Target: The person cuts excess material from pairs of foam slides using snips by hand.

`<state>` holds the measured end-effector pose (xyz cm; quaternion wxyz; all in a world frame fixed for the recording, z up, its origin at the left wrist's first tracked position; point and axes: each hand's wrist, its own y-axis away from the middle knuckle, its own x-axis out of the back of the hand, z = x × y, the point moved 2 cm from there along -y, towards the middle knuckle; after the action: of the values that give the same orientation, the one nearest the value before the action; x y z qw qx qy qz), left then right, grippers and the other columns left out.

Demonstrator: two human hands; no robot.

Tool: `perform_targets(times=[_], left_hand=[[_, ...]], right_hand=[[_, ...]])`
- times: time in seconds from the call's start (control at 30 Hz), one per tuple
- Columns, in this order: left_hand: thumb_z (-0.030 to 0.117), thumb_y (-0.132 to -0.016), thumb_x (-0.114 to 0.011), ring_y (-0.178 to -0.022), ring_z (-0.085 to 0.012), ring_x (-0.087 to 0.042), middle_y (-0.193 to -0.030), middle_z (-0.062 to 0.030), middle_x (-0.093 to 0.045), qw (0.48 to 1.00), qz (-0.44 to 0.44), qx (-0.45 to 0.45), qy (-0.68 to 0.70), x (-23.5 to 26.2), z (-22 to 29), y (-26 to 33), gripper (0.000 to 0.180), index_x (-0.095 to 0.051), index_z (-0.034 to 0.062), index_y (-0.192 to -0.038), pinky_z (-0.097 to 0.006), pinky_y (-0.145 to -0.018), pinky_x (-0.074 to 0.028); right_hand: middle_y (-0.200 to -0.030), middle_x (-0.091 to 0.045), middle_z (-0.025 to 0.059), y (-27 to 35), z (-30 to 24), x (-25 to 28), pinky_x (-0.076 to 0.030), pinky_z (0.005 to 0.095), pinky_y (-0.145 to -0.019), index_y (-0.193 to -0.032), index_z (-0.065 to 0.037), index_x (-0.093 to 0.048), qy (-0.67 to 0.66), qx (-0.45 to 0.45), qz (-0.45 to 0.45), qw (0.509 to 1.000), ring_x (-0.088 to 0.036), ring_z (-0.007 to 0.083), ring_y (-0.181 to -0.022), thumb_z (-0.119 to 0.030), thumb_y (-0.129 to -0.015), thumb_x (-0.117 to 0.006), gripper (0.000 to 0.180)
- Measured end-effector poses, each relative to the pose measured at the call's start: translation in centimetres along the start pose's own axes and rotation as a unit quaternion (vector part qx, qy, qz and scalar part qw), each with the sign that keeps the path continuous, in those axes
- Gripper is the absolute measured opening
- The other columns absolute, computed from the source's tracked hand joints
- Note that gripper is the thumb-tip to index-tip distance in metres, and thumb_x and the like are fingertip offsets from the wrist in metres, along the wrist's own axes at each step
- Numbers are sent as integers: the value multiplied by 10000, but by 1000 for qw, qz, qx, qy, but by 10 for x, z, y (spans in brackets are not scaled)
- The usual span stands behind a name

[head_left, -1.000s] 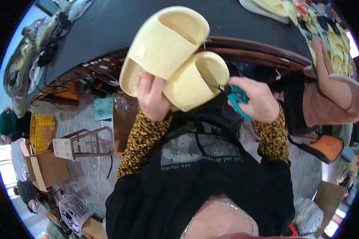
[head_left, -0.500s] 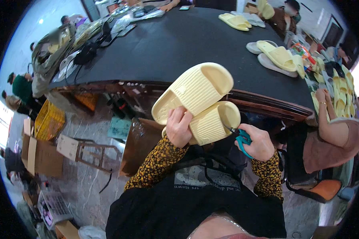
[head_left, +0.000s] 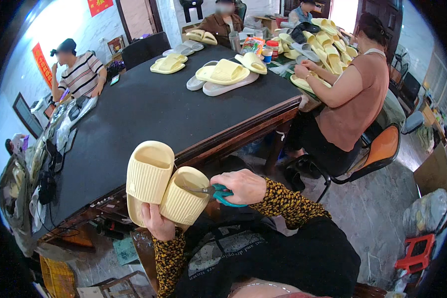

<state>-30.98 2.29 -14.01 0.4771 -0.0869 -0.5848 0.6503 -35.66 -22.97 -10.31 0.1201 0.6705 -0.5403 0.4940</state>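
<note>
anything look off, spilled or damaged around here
I see nothing spilled or damaged. The left hand holds two yellow slippers; the right hand has scissors, blades at one's opening. Slightly odd: on the table, a yellow slipper lies over grey slippers, stacking mismatched colours.
</note>
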Motion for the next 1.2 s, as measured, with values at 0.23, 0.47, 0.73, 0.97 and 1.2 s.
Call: perform_targets(times=[0.23,0.47,0.73,0.97,1.2], left_hand=[[164,-768,-615,-903,-399,-540,-1043,-218,-572,1000,-23,-8,-13,5,7,-8,423,-579,-13,-1150,-449,-788,-411],[205,-800,-657,-958,-425,-555,-1096,-271,-555,999,-28,-18,-1,-3,1,-2,450,-558,-63,-1148,-446,-783,-463],[239,-820,-645,-1041,-423,-541,-1135,-263,-549,1000,-21,-21,6,-7,-4,4,481,-538,-67,-1176,-454,-825,-466],[236,-828,-614,-996,-446,-548,-1077,-268,-566,998,-31,-49,-24,0,-10,0,429,-558,-64,-1131,-461,-792,-471],[193,-771,-659,-1003,-397,-569,-1042,-264,-593,994,-23,-96,51,-15,-25,1,373,-617,-70,-1033,-463,-787,-510]], right_hand=[[-829,-612,129,-1,2,-4,-491,419,-649,-1060,-73,-516,-22,-14,-16,1000,-619,325,-787,-250,-796,-626,336],[-857,-625,131,0,11,-11,-501,400,-638,-1072,-82,-523,-15,-39,-3,999,-626,305,-789,-218,-768,-649,356],[-800,-620,147,6,13,-16,-506,393,-610,-1030,-45,-544,-27,-14,37,999,-626,321,-731,-213,-771,-633,321],[-824,-620,152,3,14,-25,-504,413,-627,-1045,-57,-531,-53,-25,22,998,-623,329,-758,-238,-780,-629,335],[-873,-629,134,6,16,-19,-521,381,-653,-1038,-87,-565,-16,-42,61,997,-632,309,-786,-217,-764,-648,315]])
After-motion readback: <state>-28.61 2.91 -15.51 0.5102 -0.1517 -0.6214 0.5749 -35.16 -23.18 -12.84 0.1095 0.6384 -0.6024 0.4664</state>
